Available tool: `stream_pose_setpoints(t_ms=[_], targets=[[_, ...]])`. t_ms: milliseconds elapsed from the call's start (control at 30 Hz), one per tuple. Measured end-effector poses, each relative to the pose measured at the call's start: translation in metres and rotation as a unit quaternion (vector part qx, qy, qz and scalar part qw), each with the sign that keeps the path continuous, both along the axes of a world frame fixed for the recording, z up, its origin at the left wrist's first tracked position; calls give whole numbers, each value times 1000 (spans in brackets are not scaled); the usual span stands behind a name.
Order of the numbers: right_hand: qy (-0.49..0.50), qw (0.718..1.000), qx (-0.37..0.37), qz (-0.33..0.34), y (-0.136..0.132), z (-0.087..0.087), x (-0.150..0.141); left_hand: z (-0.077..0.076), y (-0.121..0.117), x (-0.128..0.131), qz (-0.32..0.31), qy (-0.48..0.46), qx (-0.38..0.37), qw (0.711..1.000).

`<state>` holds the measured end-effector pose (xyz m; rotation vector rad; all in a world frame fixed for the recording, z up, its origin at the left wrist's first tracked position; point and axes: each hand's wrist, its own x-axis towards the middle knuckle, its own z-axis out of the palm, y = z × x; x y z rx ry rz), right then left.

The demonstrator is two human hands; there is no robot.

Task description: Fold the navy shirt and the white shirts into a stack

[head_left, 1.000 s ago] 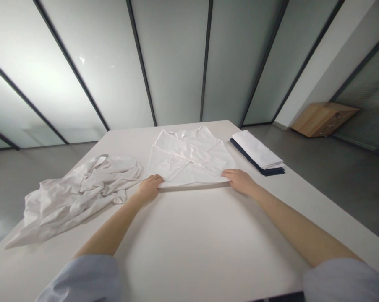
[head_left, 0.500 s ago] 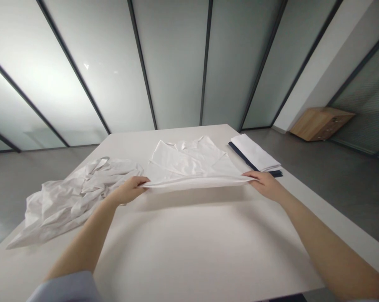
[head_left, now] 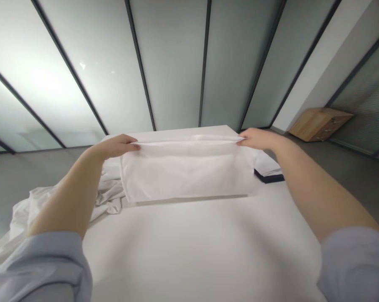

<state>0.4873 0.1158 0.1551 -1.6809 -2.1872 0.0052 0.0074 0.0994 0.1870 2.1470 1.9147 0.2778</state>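
A white shirt [head_left: 186, 176] hangs between my two hands, its raised edge stretched nearly straight and its lower part reaching down close to the table. My left hand [head_left: 118, 144] pinches the left corner of that edge between thumb and fingers. At the opposite corner, my right hand [head_left: 255, 138] grips the fabric the same way. The hanging panel hides whatever part of the shirt lies behind it. Left of it, partly behind my left forearm, is a crumpled heap of white cloth [head_left: 109, 197].
The white table [head_left: 189, 251] stretches out in front of me. A folded white cloth [head_left: 266, 163] rests on a dark navy folded piece [head_left: 271, 179] near the right edge. Beyond stand frosted glass panels [head_left: 173, 63] and a wooden cabinet [head_left: 318, 123] on the floor.
Both hands have lifted the shirt's near edge and carried it up and away from me. The shirt, which was lying flat beyond them, now hangs as an upright panel.
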Motion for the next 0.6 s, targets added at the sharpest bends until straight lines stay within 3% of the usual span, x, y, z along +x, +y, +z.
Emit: stream_pose_setpoints(t_ms=[67, 133, 233, 367, 433, 500, 600], targets=[[-89, 995, -1, -53, 35, -5, -19, -10, 27, 15, 49, 56, 78, 994], [-131, 985, 81, -77, 54, -17, -41, -30, 40, 34, 94, 105, 186, 972], [-135, 983, 112, -53, 51, -47, -74, -75, 35, 64, 64, 110, 246, 961], [-135, 991, 19, 2, 14, -102, -106, -142, 9, 96, -15, 121, 141, 982], [-136, 990, -35, -5, -4, -130, -114, -171, 0, 106, -20, 131, 68, 989], [-130, 987, -90, -33, -17, -154, -115, -193, -6, 111, -11, 130, 21, 991], [-109, 982, -142, -64, -26, -176, -111, -211, -9, 109, 2, 120, 18, 993]])
